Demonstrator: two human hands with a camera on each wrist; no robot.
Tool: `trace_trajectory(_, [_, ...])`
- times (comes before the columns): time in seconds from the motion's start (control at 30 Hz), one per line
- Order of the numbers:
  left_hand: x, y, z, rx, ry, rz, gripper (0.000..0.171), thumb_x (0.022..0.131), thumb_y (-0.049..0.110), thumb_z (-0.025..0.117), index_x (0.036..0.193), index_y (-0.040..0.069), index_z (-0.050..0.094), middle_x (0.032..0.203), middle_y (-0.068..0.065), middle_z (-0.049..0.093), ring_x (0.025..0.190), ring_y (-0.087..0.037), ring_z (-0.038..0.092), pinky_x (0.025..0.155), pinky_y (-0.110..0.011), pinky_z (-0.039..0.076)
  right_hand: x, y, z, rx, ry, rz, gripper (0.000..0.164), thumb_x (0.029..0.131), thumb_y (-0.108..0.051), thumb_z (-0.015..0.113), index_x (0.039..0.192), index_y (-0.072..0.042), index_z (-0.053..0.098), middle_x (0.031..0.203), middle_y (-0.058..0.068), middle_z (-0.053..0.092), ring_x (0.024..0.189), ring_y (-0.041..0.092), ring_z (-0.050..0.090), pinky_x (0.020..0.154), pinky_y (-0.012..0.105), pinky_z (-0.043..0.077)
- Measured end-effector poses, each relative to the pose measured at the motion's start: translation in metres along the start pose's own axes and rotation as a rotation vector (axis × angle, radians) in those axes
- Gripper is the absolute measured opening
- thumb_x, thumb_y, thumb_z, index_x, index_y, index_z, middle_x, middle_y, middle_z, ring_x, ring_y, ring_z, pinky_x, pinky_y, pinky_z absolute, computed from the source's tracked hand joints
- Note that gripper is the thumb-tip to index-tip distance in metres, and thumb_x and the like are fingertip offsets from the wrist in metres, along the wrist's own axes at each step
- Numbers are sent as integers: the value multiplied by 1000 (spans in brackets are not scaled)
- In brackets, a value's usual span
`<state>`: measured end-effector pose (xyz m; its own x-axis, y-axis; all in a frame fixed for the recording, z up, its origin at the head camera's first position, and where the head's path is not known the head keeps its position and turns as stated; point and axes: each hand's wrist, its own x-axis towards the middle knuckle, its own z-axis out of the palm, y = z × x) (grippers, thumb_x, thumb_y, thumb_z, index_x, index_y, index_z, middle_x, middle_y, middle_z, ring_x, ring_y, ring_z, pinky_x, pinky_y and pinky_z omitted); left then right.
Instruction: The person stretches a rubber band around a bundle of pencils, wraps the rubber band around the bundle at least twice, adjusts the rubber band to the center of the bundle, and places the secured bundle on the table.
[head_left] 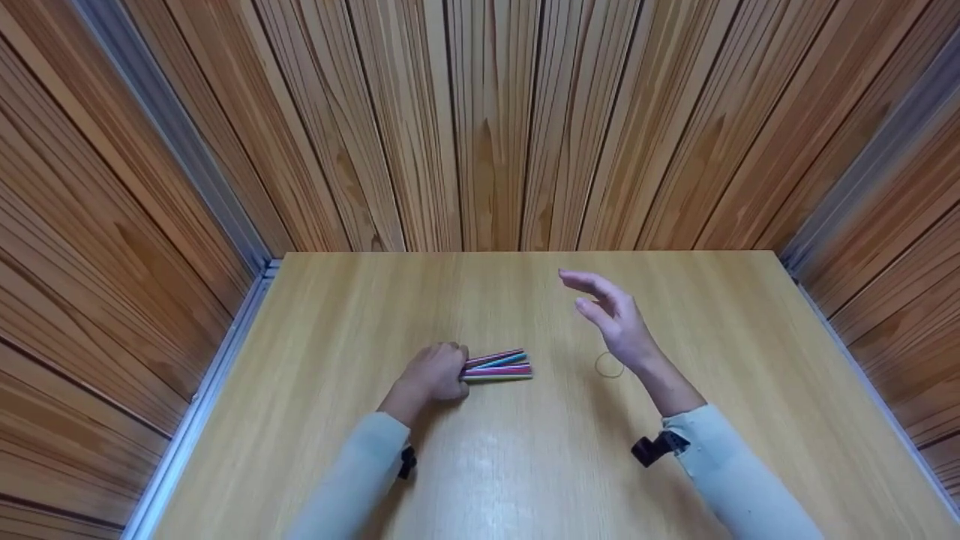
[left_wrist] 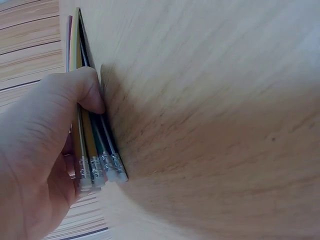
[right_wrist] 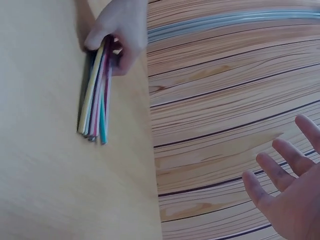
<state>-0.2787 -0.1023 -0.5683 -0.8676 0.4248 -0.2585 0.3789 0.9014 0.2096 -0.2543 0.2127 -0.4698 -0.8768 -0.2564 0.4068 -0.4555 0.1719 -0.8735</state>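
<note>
My left hand (head_left: 435, 373) grips a bundle of colourful pencils (head_left: 499, 367) low over the table. In the left wrist view the thumb lies across the pencils (left_wrist: 90, 135), and their metal ferrules and pale eraser ends stick out below the hand. The opposite ends fan out slightly, as the right wrist view shows of the pencils (right_wrist: 95, 100). My right hand (head_left: 619, 322) is raised above the table, holding nothing, its fingers apart and loosely extended. A thin rubber band (head_left: 609, 365) lies on the table beside the right hand's wrist.
The light wooden table (head_left: 337, 300) ends at a plank-patterned back wall (head_left: 495, 150). Metal strips (head_left: 225, 330) run along the table's sides. Dark wrist cameras (head_left: 654, 450) sit at both cuffs.
</note>
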Motion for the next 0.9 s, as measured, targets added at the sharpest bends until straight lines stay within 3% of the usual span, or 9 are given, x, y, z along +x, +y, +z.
trace_trajectory(0.13, [-1,-1,1,9,24,1,48,100,29,84,135,1,69,117,-11,69,101,-25,59,104,-48,58,5,-6,5,72,32,9,45,112,-7,48,153,8,59,148,-16,71,142,3,65,110,22,54])
trace_trajectory(0.2, [-2,-2,1,11,39,7,45,99,29,84,131,1,69,114,-11,70,98,-24,59,102,-48,58,7,-7,9,100,42,29,48,113,-12,45,155,6,58,152,-9,71,143,6,66,109,25,55])
trace_trajectory(0.37, [-4,-2,3,22,83,35,39,99,26,83,126,0,69,109,-11,71,93,-23,60,96,-47,60,7,-5,19,137,59,66,52,113,-18,39,157,4,56,163,24,62,147,13,67,110,33,56])
trace_trajectory(0.63, [-5,-3,5,79,149,54,36,99,22,81,123,-3,73,112,-15,75,96,-26,69,96,-47,64,2,7,31,215,60,119,56,113,-23,37,159,4,54,164,25,61,146,12,67,112,37,53])
trace_trajectory(0.77, [-5,-4,6,87,146,39,38,101,24,80,125,-3,72,114,-16,75,98,-26,69,96,-46,64,0,11,35,199,50,147,54,113,-19,41,161,4,52,166,29,58,149,14,65,112,32,53])
trace_trajectory(0.9, [-6,-6,8,87,139,23,39,104,25,76,131,-1,69,118,-16,76,99,-25,68,97,-45,64,-5,14,37,170,42,154,51,113,-13,45,160,5,53,164,29,59,146,8,65,112,26,53])
